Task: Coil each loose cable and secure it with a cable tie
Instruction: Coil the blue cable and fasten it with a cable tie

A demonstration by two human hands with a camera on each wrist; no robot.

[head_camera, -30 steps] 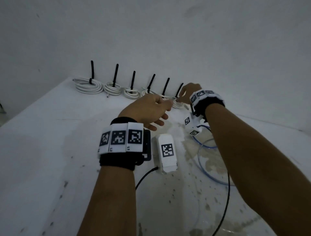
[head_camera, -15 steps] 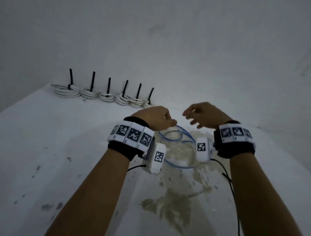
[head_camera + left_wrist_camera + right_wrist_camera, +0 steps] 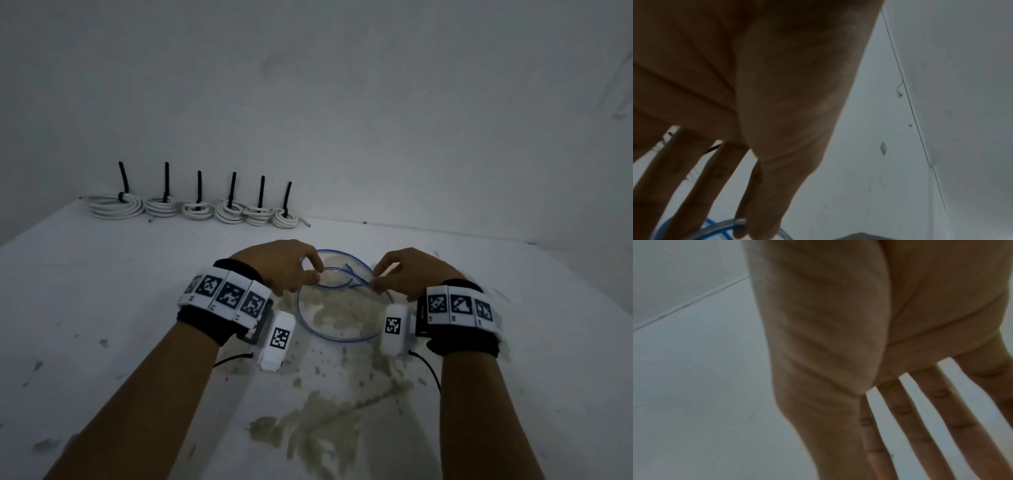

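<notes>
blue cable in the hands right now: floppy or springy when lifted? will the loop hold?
Probably springy: the blue cable lies in one wide, smooth loop with no kinks. It looks thin and likely light. Left hand and right hand each pinch a strand, so the loop would likely spring open if released. The white coils by the wall each carry a black tie.

Bench [image 3: 102, 291]: matt white surface, chipped and worn, with rough beige patches where the coating is gone. Loose cable [image 3: 337, 337]: smooth, glossy, translucent sheath, plastic in look, with a blue tint. Coiled cables [image 3: 118, 205]: white, smooth, slightly glossy sheathing. Cable ties [image 3: 166, 178]: black, matt, plastic in look. Wrist straps [image 3: 202, 317]: black matt cloth, carrying white matt tags printed with black markers. Camera housings [image 3: 279, 337]: white smooth plastic. Wall [image 3: 376, 102]: matt, pale, lightly scuffed
</notes>
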